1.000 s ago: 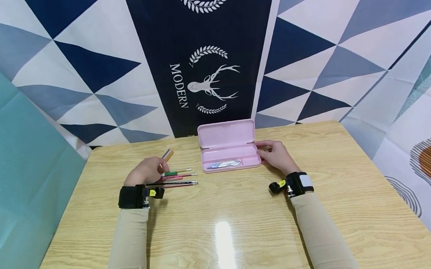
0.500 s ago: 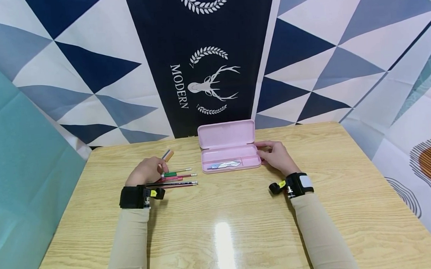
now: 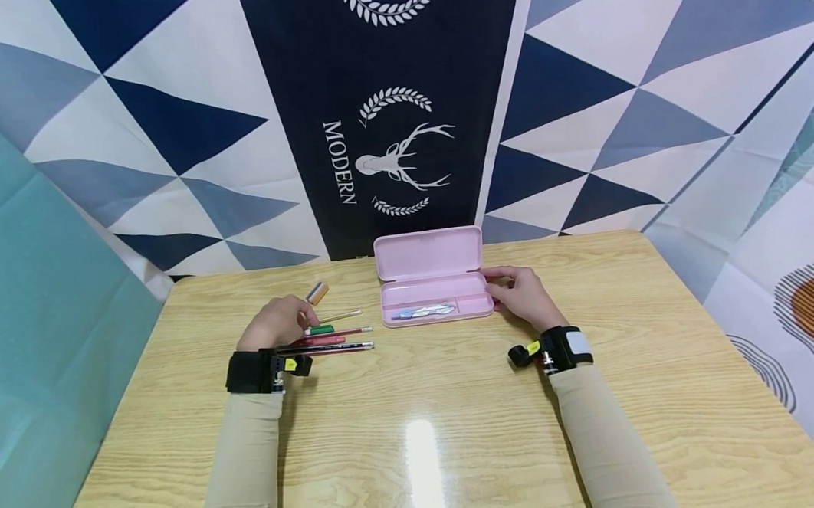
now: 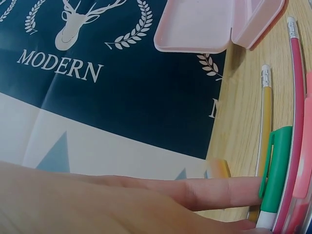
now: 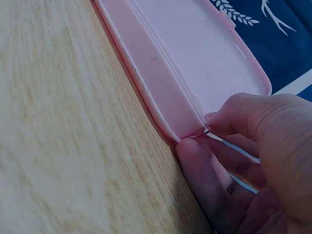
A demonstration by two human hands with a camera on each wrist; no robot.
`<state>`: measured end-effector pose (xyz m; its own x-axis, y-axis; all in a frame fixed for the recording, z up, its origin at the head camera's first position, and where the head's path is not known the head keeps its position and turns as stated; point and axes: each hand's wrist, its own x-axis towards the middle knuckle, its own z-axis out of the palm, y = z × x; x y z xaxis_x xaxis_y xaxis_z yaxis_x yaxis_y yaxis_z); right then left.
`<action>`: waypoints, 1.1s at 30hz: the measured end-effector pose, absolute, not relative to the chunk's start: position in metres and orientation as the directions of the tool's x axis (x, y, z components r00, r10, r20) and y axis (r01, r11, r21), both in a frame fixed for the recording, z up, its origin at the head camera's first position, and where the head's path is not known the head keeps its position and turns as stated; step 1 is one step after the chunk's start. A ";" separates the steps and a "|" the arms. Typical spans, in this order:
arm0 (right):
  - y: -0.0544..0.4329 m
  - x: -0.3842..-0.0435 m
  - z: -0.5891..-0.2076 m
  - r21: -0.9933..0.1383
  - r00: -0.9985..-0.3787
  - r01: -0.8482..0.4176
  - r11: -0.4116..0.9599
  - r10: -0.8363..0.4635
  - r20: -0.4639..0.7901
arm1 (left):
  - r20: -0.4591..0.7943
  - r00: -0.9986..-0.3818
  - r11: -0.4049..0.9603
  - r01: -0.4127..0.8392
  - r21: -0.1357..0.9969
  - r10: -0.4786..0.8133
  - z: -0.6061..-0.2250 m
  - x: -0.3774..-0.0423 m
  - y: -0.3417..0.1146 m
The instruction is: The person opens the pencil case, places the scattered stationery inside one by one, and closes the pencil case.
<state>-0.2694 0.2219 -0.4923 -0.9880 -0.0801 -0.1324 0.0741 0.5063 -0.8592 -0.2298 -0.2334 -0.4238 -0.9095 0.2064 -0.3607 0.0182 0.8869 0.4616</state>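
Note:
A pink pencil case stands with its lid up near the back of the table. My right hand holds its right end, thumb on the rim and fingers against the outer wall. A slim bluish-white item lies in the front compartment. My left hand is over a row of writing tools on the left. Its straight index finger crosses a yellow pencil and reaches the clip of a green-capped marker; I cannot tell whether it pinches either. A red pencil and a pink marker lie alongside.
An orange-and-dark block, like an eraser, lies just beyond the left hand. Dark pencils lie on the near side of the row. Behind the wooden table hangs a patterned cloth, close to the upright lid.
The yellow pencil has shifted slightly away from the green-capped marker, toward the back, with the left fingers at it. The right hand and the pencil case stay in place.

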 end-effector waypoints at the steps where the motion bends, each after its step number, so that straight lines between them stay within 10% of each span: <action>1: 0.222 -0.270 -0.493 -0.859 -0.988 0.075 0.506 -0.079 -0.132 | -0.355 -0.912 0.889 0.024 0.458 0.208 -0.424 -0.230 -0.233; 33: 0.219 -0.271 -0.490 -0.855 -0.988 0.083 0.512 -0.069 -0.137 | -0.270 -0.946 0.898 0.044 0.438 0.178 -0.426 -0.229 -0.233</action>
<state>-0.2705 0.2193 -0.4902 -0.9881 -0.0691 -0.1375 0.0831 0.5121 -0.8549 -0.2291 -0.2330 -0.4258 -0.9462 0.1783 -0.2699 0.0443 0.8979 0.4380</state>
